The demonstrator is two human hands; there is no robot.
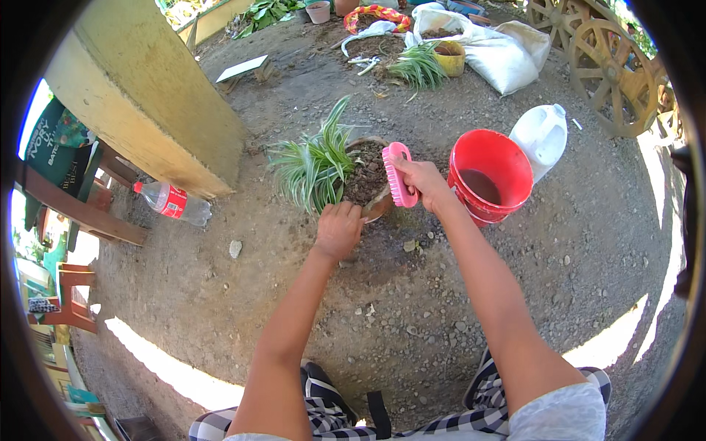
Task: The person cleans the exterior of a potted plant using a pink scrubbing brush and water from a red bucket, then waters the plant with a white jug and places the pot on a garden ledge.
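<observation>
A plant pot (378,208) full of dark soil (368,172) stands on the ground before me. A spider plant (315,162) with striped leaves spills over its left side. My left hand (340,229) grips the near rim of the pot. Held in my right hand (422,182) is a pink scrub brush (400,175), its bristles facing left toward the pot, just right of the rim. Right of that hand stands a red bucket (490,173) with some murky water at the bottom.
A white plastic jug (540,140) leans behind the bucket. At left, a clear plastic bottle (174,204) lies near a concrete post (160,105). Farther back are a second spider plant (419,67), a yellow pot (451,58), a white sack (504,58) and wooden wheels (612,74).
</observation>
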